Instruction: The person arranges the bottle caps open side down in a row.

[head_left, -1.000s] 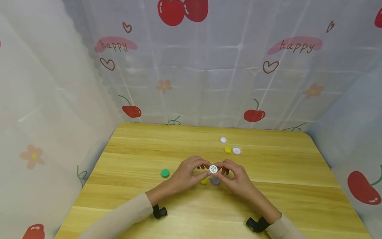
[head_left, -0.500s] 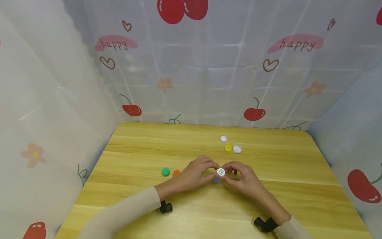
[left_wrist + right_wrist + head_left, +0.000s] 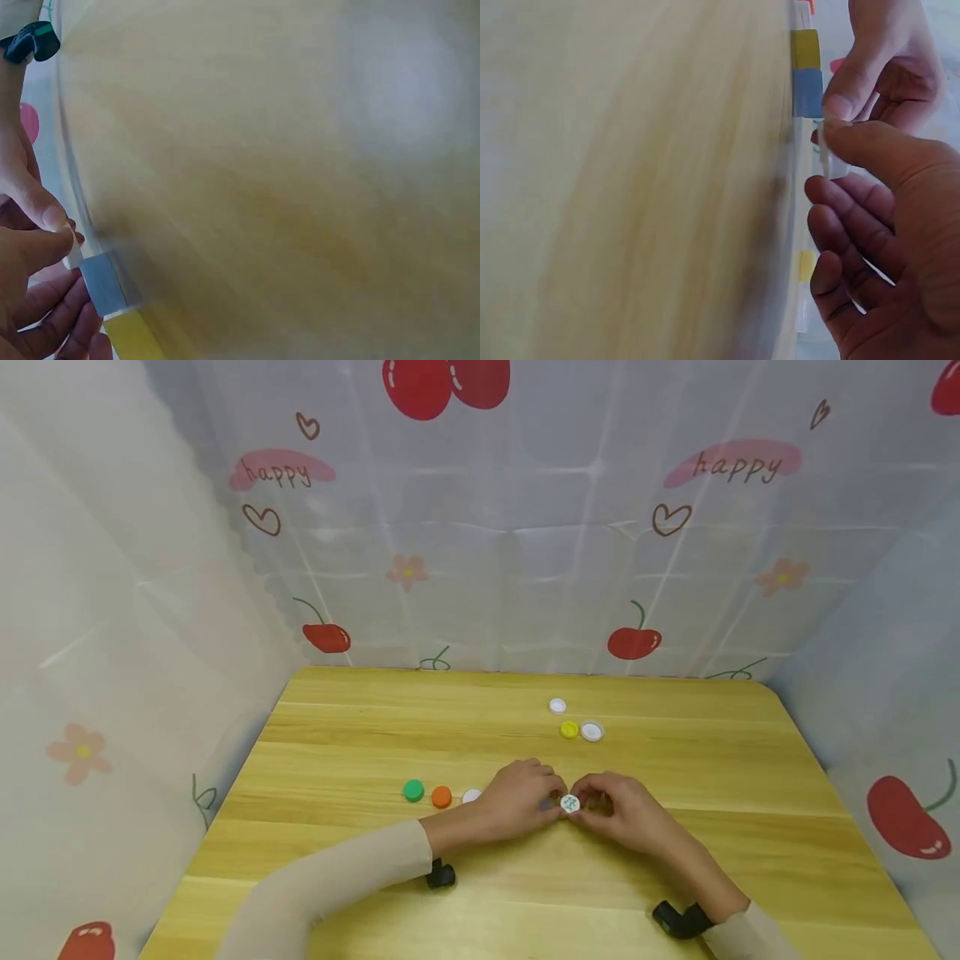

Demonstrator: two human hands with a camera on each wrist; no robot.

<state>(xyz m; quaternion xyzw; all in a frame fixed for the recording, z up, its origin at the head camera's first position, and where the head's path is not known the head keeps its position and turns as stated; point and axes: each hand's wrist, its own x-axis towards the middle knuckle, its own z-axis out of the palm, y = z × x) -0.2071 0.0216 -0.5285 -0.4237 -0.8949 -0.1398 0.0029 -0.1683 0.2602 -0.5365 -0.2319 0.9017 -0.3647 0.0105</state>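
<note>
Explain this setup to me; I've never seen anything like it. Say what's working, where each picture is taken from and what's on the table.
No machine here: you see a person's left hand and right hand, both bare. The wide picture comes from a camera worn on the head; each other picture comes from a camera on one wrist.

Both hands pinch a small white disc with a green pattern. On the table lie a green piece, an orange piece and a partly hidden white piece. The wrist views add a blue-grey piece and a yellow piece. Farther back sit two white rounds and a yellow round.
</note>
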